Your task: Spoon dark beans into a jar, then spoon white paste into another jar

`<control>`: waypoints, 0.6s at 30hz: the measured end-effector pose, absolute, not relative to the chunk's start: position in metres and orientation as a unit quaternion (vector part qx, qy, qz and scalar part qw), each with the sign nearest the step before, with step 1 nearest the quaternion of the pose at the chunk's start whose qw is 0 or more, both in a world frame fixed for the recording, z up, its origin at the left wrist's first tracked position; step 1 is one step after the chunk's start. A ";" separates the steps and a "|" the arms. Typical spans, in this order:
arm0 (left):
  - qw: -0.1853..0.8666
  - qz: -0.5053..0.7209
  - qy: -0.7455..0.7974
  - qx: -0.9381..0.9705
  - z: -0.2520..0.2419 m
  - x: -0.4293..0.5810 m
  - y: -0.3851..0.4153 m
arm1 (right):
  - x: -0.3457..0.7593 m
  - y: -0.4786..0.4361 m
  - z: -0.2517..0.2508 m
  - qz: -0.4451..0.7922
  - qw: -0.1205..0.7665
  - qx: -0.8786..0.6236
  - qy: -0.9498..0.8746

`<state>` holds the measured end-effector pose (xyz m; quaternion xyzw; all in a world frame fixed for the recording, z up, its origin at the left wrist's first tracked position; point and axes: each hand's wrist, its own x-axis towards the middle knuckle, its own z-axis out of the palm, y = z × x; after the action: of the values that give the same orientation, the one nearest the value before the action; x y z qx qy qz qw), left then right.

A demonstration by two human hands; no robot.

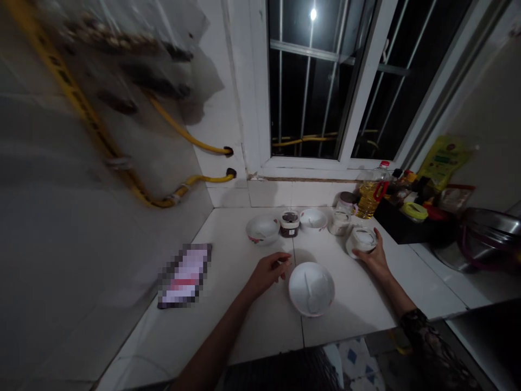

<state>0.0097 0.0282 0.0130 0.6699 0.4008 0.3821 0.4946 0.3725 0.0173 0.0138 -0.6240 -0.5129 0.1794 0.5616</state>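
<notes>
In the head view, the spoon bowl (pixel 300 281), a white bowl with a pale spoon (pixel 308 288) in it, sits on the white tabletop (pixel 277 326) between the two forearms. The left hand (pixel 272 271) is just left of the spoon bowl, its forearm slanting in from the lower left; the fingers curl loosely toward the thumb, leaving only a narrow gap, and whether they touch the tabletop I cannot tell. The right hand (pixel 372 252) reaches beyond the spoon bowl to its right, the forearm angling inward from a dark patterned sleeve (pixel 435 347). Thumb and fingers spread around a clear jar (pixel 361 239) with white contents, gripping it from the near and right sides; whether its base rests on the tabletop is hard to tell. Behind the spoon bowl stand a floral bowl (pixel 255 232), a tub (pixel 289 228) with dark contents and another white bowl (pixel 319 218). Behind it and to the right are a second jar (pixel 340 224) and an oil bottle (pixel 367 201). A pixelated pinkish item (pixel 187 274) lies well to its left
</notes>
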 end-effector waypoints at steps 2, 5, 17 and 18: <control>0.487 0.388 0.397 0.674 0.017 0.010 0.031 | 0.352 0.017 0.019 0.222 0.560 -0.599 -0.527; 0.470 0.404 0.384 0.685 0.029 0.013 0.038 | 0.318 0.022 0.031 0.267 0.555 -0.563 -0.552; 0.429 0.449 0.319 0.715 0.060 0.055 0.071 | 0.229 0.056 0.051 0.259 0.508 -0.475 -0.670; 0.428 0.454 0.326 0.710 0.058 0.055 0.072 | 0.224 0.057 0.053 0.260 0.505 -0.475 -0.672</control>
<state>0.0546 0.0719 0.0578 0.7102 0.3263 0.4535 0.4284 0.2241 0.0570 0.0525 -0.4753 -0.6722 0.2599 0.5047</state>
